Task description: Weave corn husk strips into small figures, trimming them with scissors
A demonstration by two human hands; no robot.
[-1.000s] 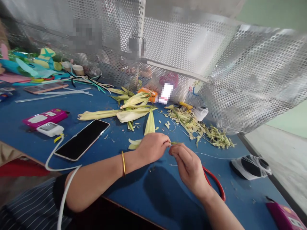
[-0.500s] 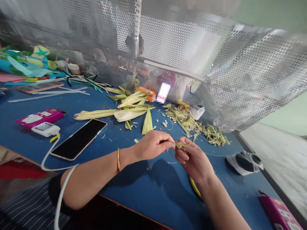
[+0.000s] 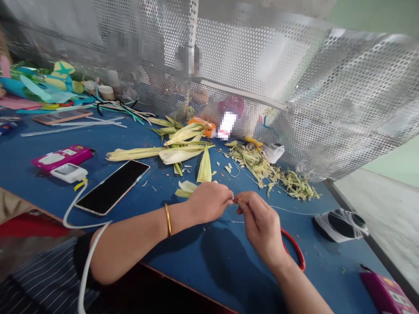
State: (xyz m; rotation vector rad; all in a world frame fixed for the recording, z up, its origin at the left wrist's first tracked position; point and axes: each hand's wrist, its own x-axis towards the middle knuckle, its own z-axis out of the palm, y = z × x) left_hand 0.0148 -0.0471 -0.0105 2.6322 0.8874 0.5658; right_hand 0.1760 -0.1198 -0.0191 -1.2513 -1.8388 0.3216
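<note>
My left hand (image 3: 209, 201) and my right hand (image 3: 260, 220) meet fingertip to fingertip just above the blue table (image 3: 209, 266), both pinched shut. What lies between the fingertips is hidden now; it is very small. A gold bangle (image 3: 168, 220) sits on my left wrist. Pale green leaf strips (image 3: 176, 148) lie in a loose bundle just beyond my left hand. A thin white thread (image 3: 291, 211) runs from my right hand toward a spool (image 3: 340, 223) on the right.
A heap of leaf trimmings (image 3: 271, 170) lies at the back right. A black phone (image 3: 113, 186) with a white cable, a white power bank (image 3: 68, 172) and a pink case (image 3: 62, 156) lie left. A red ring (image 3: 294, 250) sits under my right wrist. Perforated metal screens (image 3: 294, 87) wall the back.
The green strip that showed between my fingertips half a second ago is now hidden by them. My hands have drawn closer together.
</note>
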